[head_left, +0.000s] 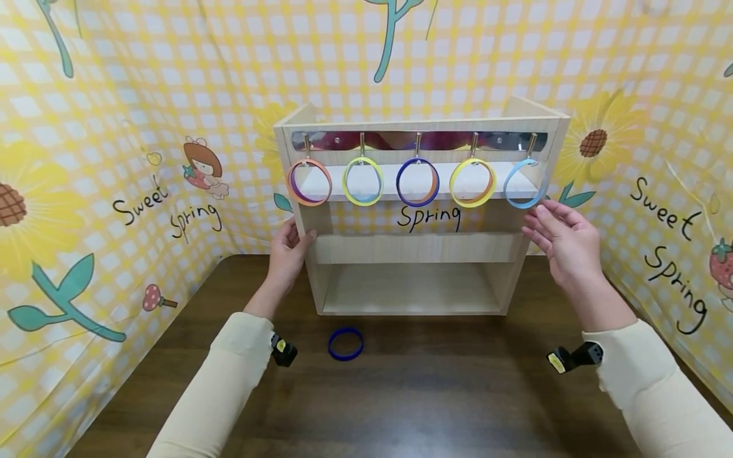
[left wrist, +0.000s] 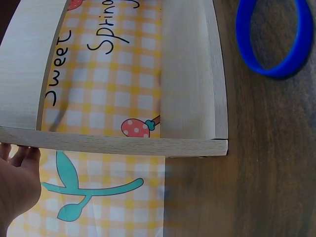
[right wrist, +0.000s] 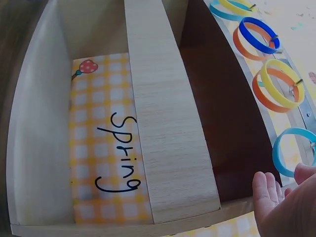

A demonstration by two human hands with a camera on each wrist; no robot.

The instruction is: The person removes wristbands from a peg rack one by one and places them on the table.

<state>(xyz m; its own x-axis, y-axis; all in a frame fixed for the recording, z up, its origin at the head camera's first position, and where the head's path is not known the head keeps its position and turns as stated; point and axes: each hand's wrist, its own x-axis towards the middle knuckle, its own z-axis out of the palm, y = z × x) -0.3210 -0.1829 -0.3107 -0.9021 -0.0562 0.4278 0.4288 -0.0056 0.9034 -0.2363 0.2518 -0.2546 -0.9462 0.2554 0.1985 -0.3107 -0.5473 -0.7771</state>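
Note:
A pale wooden shelf unit [head_left: 415, 249] stands on the table, with silicone wristbands hanging from hooks on its shiny metal strip [head_left: 389, 140]. My left hand [head_left: 286, 254] holds the shelf's left side panel, thumb by the front edge and fingers at the outer side. Beside the right panel is my right hand [head_left: 572, 245], its fingers loosely extended just below a light blue wristband [head_left: 508, 197]. Whether it touches that band is unclear. Along the hooks also hang an orange wristband [head_left: 328, 194], yellow wristbands [head_left: 346, 191] and a dark blue wristband [head_left: 399, 191], with other colours showing behind.
One blue wristband [head_left: 346, 358] lies flat on the dark wooden table [head_left: 412, 388], in front of the shelf's left part. A yellow checked cloth [head_left: 252, 83] with flower prints surrounds the table at the back and sides.

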